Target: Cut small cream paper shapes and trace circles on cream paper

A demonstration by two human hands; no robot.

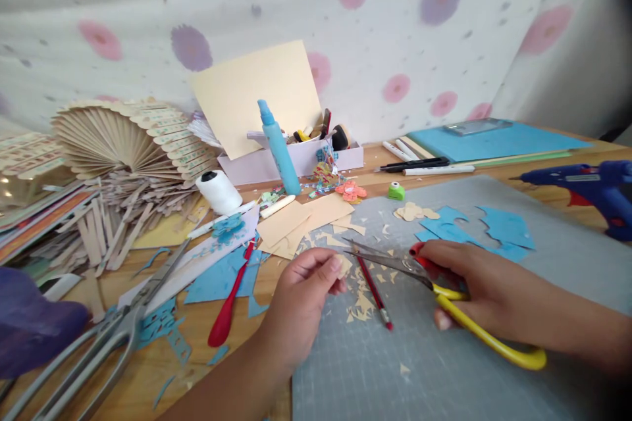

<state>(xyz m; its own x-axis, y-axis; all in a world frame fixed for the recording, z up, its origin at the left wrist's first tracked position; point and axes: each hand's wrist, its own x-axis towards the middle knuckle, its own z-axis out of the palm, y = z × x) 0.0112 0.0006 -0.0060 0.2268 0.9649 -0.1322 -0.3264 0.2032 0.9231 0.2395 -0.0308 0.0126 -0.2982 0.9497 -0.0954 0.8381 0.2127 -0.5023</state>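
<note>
Between the thumb and fingers of my left hand (312, 293) is a small cream paper piece (344, 267). My right hand (486, 283) grips scissors (395, 263) with a yellow handle loop and a red one. Their blades are parted and point left, close to the paper piece. Under the blades a red and black pencil (374, 293) lies on the grey cutting mat (385, 368). Cream paper snippets (363, 306) are scattered around it. Cut cream shapes (415, 212) and blue paper offcuts (503, 227) rest farther back on the mat.
Large metal shears (126, 319) and a red spoon-shaped tool (230, 309) lie at left. A thread spool (218, 192), a blue spray bottle (280, 151) and a white box (247, 168) stand behind. A blue glue gun (587, 177) sits at right, near a blue sheet (523, 141).
</note>
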